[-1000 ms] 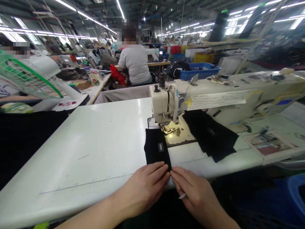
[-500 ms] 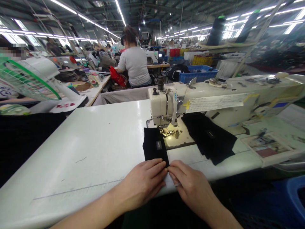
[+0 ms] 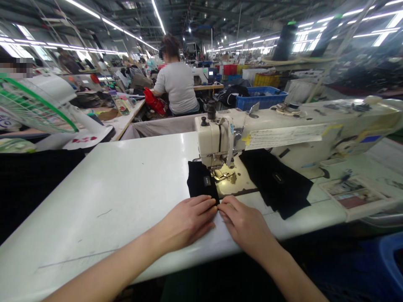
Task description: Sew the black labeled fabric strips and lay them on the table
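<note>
A black fabric piece (image 3: pixel 198 180) with a small label lies on the white table (image 3: pixel 141 180), its right edge at the needle area of the sewing machine (image 3: pixel 210 142). My left hand (image 3: pixel 189 218) presses on the near end of this piece, fingers together. Beside it, my right hand (image 3: pixel 241 218) pinches the piece's near right corner between thumb and fingertips. The two hands almost touch. More black fabric (image 3: pixel 277 180) with a similar label rests on the machine bed to the right, touched by neither hand.
The machine's long arm (image 3: pixel 302 121) spans the right side. A parts tray (image 3: pixel 355 193) is set into the table's right end. At the left stands a fan (image 3: pixel 34 100). A seated person (image 3: pixel 178 79) works beyond the table, near a blue crate (image 3: pixel 261 98).
Both hands have moved forward, away from me, and the black piece has slid forward with them, further past the needle area. The fabric on the right stays in place.
</note>
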Available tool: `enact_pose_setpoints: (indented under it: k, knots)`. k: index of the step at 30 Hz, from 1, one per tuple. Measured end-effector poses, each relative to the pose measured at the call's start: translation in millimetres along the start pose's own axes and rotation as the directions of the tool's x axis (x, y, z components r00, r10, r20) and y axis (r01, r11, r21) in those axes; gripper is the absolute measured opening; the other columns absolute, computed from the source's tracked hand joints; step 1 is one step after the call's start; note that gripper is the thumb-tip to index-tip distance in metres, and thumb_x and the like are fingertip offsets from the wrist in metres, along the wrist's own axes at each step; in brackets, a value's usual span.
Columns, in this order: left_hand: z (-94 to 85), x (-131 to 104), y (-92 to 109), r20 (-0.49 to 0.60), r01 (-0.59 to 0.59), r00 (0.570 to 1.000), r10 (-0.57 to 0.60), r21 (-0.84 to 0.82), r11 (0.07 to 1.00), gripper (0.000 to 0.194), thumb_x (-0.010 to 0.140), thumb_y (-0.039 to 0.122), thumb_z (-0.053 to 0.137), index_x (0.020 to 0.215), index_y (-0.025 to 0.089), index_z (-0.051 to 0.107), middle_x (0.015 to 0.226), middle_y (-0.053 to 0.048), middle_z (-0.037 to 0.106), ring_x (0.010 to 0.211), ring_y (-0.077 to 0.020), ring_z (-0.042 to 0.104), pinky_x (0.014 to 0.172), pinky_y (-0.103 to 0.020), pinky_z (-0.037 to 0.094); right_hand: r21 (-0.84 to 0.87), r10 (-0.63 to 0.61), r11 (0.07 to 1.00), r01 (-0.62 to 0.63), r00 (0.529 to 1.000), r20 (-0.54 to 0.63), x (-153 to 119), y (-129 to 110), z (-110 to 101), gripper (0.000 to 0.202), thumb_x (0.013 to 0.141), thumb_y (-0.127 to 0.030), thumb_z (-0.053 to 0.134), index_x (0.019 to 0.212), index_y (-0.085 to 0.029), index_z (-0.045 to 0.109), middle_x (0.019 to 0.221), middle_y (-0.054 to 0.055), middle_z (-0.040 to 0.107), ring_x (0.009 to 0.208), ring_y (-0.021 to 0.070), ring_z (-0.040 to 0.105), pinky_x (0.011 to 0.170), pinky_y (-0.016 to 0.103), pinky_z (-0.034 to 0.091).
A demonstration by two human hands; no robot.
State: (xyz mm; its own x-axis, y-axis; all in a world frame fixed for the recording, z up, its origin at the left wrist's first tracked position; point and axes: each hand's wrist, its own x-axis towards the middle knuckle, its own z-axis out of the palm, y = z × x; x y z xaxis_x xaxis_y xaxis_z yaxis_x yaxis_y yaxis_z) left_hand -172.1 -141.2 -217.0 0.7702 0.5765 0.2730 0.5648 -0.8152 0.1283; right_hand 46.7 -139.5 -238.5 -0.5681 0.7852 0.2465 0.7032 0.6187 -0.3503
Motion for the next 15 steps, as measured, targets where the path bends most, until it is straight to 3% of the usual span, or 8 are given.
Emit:
enact_pose_setpoints:
  k: [3,6,10,12,15]
  knots:
    - [0.9,2,-7,0.006,0.0,1.0,0.0,0.012,1.0,0.032,0.101,0.028,0.049,0.125,0.011,0.061,0.127,-0.016,0.065,0.122,-0.0298,0.06,0.101,-0.045,0.057,0.003,-0.015,1.0,0.015,0.999,-0.051,4,4,1,0.023,0.092,-0.012,0.056,0.11,-0.019,0.068,0.112,0.005,0.069,0.084,0.0203,0.07,0.065,0.03,0.053]
    - [0.7,4,-13,0.005,0.01,1.0,-0.01,0.017,1.0,0.03,0.101,0.029,0.049,0.123,0.013,0.062,0.126,-0.015,0.065,0.121,-0.0297,0.06,0.099,-0.045,0.058,0.002,0.029,1.0,-0.03,0.97,-0.243,3,14,-4,0.021,0.098,-0.019,0.051,0.108,-0.02,0.07,0.109,0.004,0.071,0.083,0.0174,0.071,0.066,0.027,0.052]
    - [-0.1,8,-21,-0.003,0.014,1.0,-0.014,0.006,1.0,0.03,0.101,0.029,0.049,0.122,0.013,0.063,0.126,-0.015,0.066,0.121,-0.0291,0.06,0.099,-0.045,0.058,-0.056,0.274,0.934,-0.352,0.808,-0.521,-3,40,-24,0.024,0.1,-0.031,0.05,0.103,-0.021,0.071,0.113,0.005,0.071,0.079,0.0171,0.07,0.062,0.028,0.05]
    - [-0.8,9,-24,-0.017,0.015,1.0,-0.015,-0.001,1.0,0.029,0.101,0.029,0.05,0.122,0.013,0.063,0.126,-0.015,0.066,0.121,-0.0285,0.061,0.099,-0.044,0.058,-0.105,0.406,0.837,-0.537,0.738,-0.539,-7,57,-36,0.028,0.1,-0.036,0.049,0.109,-0.021,0.07,0.12,0.007,0.069,0.078,0.0194,0.069,0.058,0.031,0.048]
    - [-1.7,11,-30,-0.023,0.024,0.999,-0.024,0.005,1.0,0.03,0.101,0.028,0.05,0.122,0.012,0.064,0.126,-0.016,0.066,0.121,-0.0281,0.062,0.1,-0.044,0.057,-0.183,0.55,0.716,-0.674,0.705,-0.447,-11,81,-50,0.036,0.099,-0.042,0.047,0.113,-0.018,0.069,0.122,0.012,0.068,0.075,0.0232,0.069,0.056,0.035,0.046]
